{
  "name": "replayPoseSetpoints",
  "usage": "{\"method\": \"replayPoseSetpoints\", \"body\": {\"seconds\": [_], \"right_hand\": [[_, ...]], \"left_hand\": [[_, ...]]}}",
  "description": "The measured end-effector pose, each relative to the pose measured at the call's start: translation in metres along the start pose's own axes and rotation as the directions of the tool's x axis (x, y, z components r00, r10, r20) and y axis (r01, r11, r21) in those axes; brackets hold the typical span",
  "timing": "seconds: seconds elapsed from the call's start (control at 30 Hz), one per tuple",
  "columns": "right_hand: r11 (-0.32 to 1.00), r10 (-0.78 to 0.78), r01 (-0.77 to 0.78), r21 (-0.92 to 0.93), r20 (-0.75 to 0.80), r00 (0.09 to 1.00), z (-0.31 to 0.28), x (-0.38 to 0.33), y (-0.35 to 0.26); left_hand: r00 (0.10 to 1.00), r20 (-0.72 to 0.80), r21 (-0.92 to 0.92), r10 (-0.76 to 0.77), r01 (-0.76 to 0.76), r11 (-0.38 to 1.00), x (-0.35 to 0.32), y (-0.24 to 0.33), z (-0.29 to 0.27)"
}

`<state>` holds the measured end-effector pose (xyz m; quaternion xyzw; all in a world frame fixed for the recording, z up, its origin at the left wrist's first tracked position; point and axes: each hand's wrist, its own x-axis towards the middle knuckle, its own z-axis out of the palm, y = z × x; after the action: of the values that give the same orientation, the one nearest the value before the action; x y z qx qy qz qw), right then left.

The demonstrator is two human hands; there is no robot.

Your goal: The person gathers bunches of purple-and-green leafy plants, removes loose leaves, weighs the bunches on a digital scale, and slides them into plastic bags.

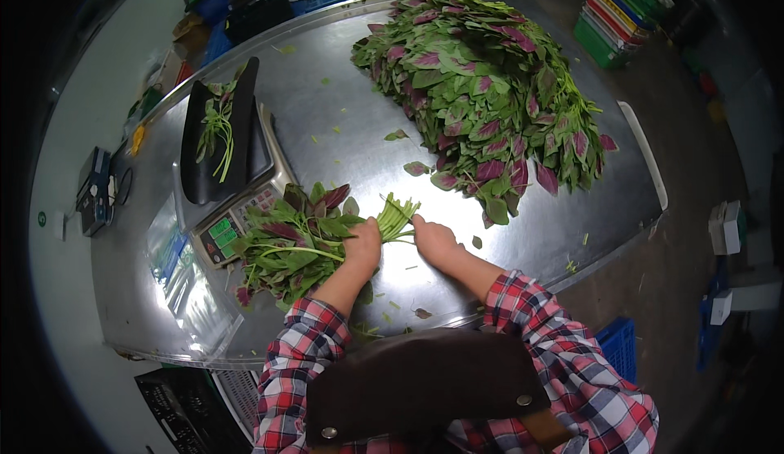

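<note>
Both hands worked one bundle of leafy greens (298, 242) lying on the steel surface (343, 127). Left hand (363, 244) had its grip closed around the bundle where the stems gathered, knuckles up, with the leaves fanning away to the person's left. Right hand (434, 242) lay just beside it on the cut stem ends (398, 215), fingers curled against them; whether that grip was fully closed could not be told from this angle. The bundle's leaves were green with purple-red centres, and its leafy end reached up to the edge of a weighing scale (237, 213).

On the scale sat a black tray (208, 168) with a few loose green stalks (216, 127) lying in it. A large heap of the same green-and-purple leaves (486, 86) was piled on the far right part of the surface, well apart from the hands. Scattered leaf scraps (416, 168) lay between the heap and the bundle. Clear plastic bags (184, 278) lay flat near the left corner of the surface, just beside the scale. The person wore red-and-white checked sleeves (523, 299) and a dark brown apron (416, 380). Stacked coloured crates (621, 5) stood on the floor beyond the surface's far right edge, and a blue crate (619, 344) sat low at the person's right.
</note>
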<state>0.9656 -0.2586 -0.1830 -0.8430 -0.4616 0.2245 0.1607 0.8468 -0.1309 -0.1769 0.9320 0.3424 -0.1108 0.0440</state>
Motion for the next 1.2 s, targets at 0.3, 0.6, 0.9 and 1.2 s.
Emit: {"method": "replayPoseSetpoints", "body": {"seconds": [0.3, 0.6, 0.9, 1.2], "right_hand": [[0.988, 0.152, -0.153, 0.001, 0.115, 0.982, -0.018, -0.142, 0.041], [0.996, 0.034, -0.013, 0.084, -0.262, 0.965, -0.05, -0.061, -0.005], [0.883, -0.282, 0.383, 0.273, -0.344, 0.896, -0.124, -0.079, 0.013], [0.559, -0.817, 0.4, 0.726, 0.4, 0.415, -0.146, -0.058, -0.128]], "left_hand": [[0.973, 0.227, -0.13, -0.037, 0.068, 0.989, 0.016, -0.008, -0.017], [0.727, 0.363, -0.599, 0.582, -0.297, 0.744, 0.011, -0.026, -0.079], [0.62, -0.003, -0.997, 0.784, 0.061, -0.052, -0.089, -0.086, -0.181], [-0.34, -0.444, -0.869, 0.829, -0.063, -0.491, -0.128, -0.022, -0.255]]}}
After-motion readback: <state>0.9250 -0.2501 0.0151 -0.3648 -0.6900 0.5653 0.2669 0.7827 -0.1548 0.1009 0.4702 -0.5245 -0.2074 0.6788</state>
